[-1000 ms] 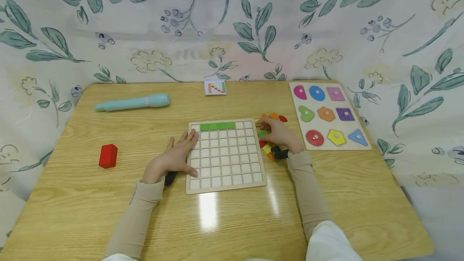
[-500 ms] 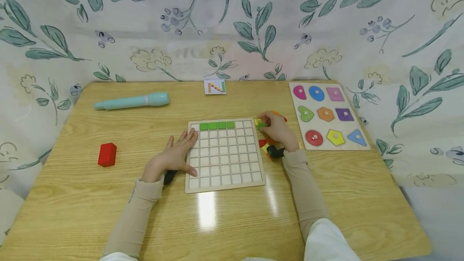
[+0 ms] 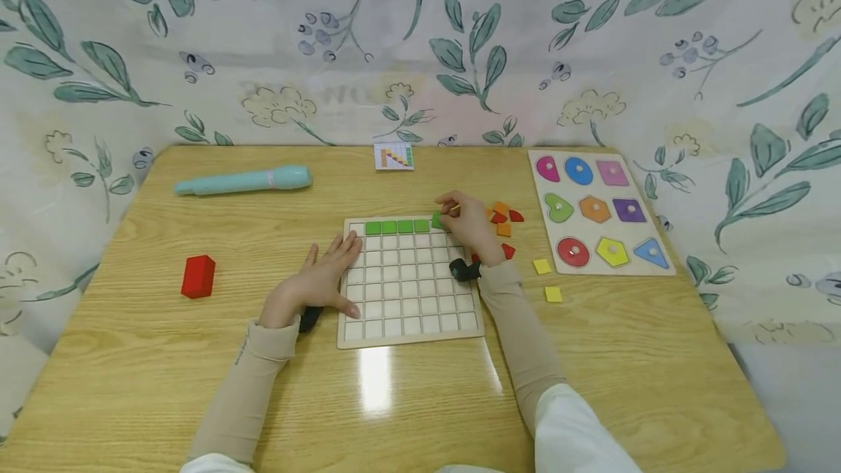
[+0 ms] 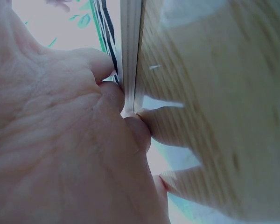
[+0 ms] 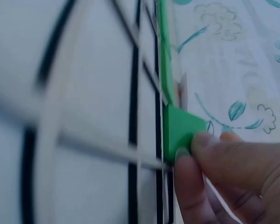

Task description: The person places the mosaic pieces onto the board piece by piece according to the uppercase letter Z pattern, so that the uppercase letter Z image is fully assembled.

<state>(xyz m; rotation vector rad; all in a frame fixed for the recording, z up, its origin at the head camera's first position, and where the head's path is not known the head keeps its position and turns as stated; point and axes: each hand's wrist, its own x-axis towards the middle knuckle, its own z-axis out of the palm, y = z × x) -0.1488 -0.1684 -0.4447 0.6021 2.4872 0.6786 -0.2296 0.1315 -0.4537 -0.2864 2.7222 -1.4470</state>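
A wooden grid board [image 3: 410,343] lies on the table, with several green square tiles [image 3: 389,227] set in its far row. My right hand [image 3: 474,227] pinches another green tile [image 5: 179,133] between thumb and fingers. It holds this tile over the far row, just right of the placed ones. In the right wrist view the tile stands tilted against the grid, its lower edge at a cell. My left hand [image 3: 319,283] rests with spread fingers on the board's left edge. In the left wrist view the left palm [image 4: 60,135] lies beside the board's side [image 4: 130,51].
Right of the board lie loose orange tiles [image 3: 504,229], red pieces [image 3: 516,216] and yellow tiles [image 3: 553,294]. A shape puzzle [image 3: 611,268] stands farther right. A pattern card [image 3: 393,157], a teal microphone-shaped object [image 3: 243,180] and a red block [image 3: 198,277] lie around the board.
My right hand has picked a green tile from the pile and carried it left onto the board's far row. The loose pieces are uncovered. My left hand stays in place.
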